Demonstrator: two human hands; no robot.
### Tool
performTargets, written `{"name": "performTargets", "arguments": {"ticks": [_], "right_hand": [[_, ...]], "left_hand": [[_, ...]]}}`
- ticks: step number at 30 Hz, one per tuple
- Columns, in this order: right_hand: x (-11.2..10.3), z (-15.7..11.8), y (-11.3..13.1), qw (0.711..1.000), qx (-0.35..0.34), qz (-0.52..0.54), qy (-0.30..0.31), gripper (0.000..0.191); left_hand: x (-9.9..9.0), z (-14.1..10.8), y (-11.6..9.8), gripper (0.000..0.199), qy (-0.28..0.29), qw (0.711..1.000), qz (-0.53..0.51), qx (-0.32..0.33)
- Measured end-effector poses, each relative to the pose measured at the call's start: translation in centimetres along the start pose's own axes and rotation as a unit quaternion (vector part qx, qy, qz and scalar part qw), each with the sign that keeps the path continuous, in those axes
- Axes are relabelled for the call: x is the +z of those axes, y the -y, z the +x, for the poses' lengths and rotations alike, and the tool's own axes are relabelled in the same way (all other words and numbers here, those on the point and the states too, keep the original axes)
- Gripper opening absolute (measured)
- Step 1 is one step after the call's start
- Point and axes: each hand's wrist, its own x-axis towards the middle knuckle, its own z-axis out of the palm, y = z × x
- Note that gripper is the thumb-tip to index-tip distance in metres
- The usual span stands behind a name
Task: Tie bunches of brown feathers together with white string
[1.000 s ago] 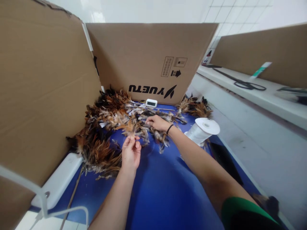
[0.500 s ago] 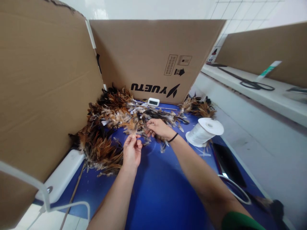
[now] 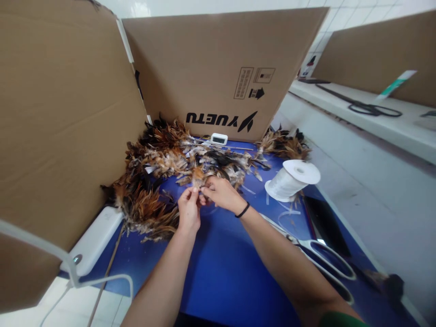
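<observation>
A cardboard panel (image 3: 190,68) printed with upside-down lettering backs the blue worktop (image 3: 231,277), with a second panel (image 3: 68,104) along the left. A small white display (image 3: 218,139) sits at the foot of the printed one. To the right lies a glossy black slab (image 3: 325,222) — beside it, white-handled scissors (image 3: 314,245). Beyond, a pale shelf (image 3: 405,136) carries black scissors (image 3: 369,109) and a green-and-white strip (image 3: 397,85) — its exact nature unclear.

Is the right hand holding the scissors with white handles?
No, the white scissors lie on the blue table, while the right hand is beside the left hand.
</observation>
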Motion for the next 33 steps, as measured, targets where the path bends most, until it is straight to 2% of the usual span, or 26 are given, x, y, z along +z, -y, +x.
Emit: {"name": "performTargets", "arguments": {"ticks": [4, 9, 11, 14, 18, 22, 28, 33], "right_hand": [[-0.5, 0.3, -1.5, 0.997, -0.009, 0.066, -0.028, 0.017], [-2.2, 0.5, -1.4, 0.973, 0.002, 0.168, -0.157, 0.024], [-2.7, 0.2, -0.8, 0.965, 0.017, 0.214, -0.152, 0.025], [-2.9, -0.3, 0.1, 0.966, -0.014, 0.236, -0.099, 0.022], [-2.2, -0.4, 0.3, 0.975, -0.084, 0.191, -0.073, 0.014], [-1.7, -0.1, -0.4, 0.980, -0.127, 0.110, -0.106, 0.009], [-1.5, -0.1, -0.6, 0.977, -0.168, 0.041, -0.122, 0.008], [-1.3, -0.2, -0.5, 0.978, -0.176, 0.012, -0.114, 0.008]], "left_hand": [[-0.2, 0.3, 0.0, 0.023, -0.032, 0.999, -0.005, -0.009], [-0.2, 0.4, -0.1, 0.026, -0.053, 0.998, 0.020, -0.024], [-0.2, 0.3, -0.2, 0.028, -0.060, 0.997, 0.037, -0.033], [-0.1, 0.2, -0.4, 0.029, -0.058, 0.997, 0.044, -0.038], [0.1, 0.0, -0.7, 0.032, -0.029, 0.997, 0.029, -0.065], [0.1, -0.1, -0.7, 0.033, -0.017, 0.996, 0.019, -0.090], [0.0, -0.1, -0.5, 0.034, -0.010, 0.994, 0.013, -0.107], [0.0, -0.1, -0.5, 0.032, 0.002, 0.994, 0.000, -0.109]]}}
